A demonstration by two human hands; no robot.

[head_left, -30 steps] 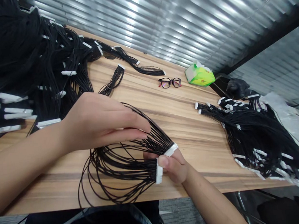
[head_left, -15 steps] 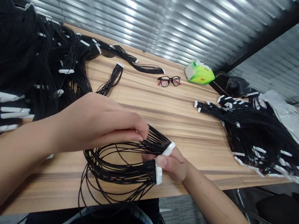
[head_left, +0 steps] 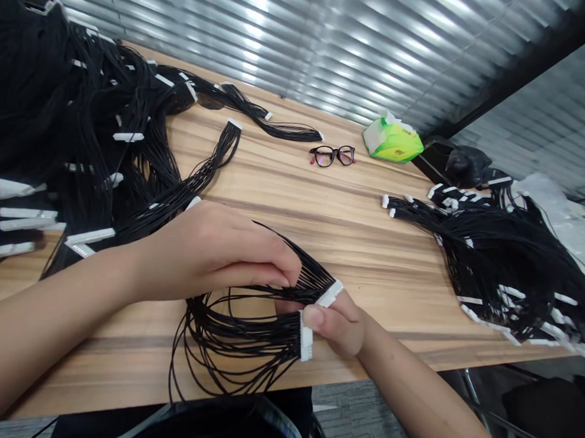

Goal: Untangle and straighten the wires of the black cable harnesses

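A looped black wire harness [head_left: 245, 334] with white connectors at both ends hangs over the near side of the table. My right hand [head_left: 336, 322] grips it by the two connectors, the upper white connector [head_left: 330, 293] tilted and the lower white connector [head_left: 305, 336] nearly upright, thumb between them. My left hand [head_left: 235, 252] is closed, thumb and fingertips pinching wires just left of the upper connector. Those wires fan out between the fingertips and the connector. Part of the loop is hidden behind the left hand.
A big heap of black harnesses [head_left: 83, 126] covers the table's left side. Another harness pile [head_left: 513, 258] lies at the right. Eyeglasses [head_left: 335, 155] and a green tissue pack [head_left: 393, 139] stand toward the back, near a corrugated metal wall [head_left: 311, 39]. A chair [head_left: 552, 408] is at lower right.
My left hand has moved slightly right and down along the wires, closer to the upper connector. The loop has drawn in to the right. My right hand keeps its grip.
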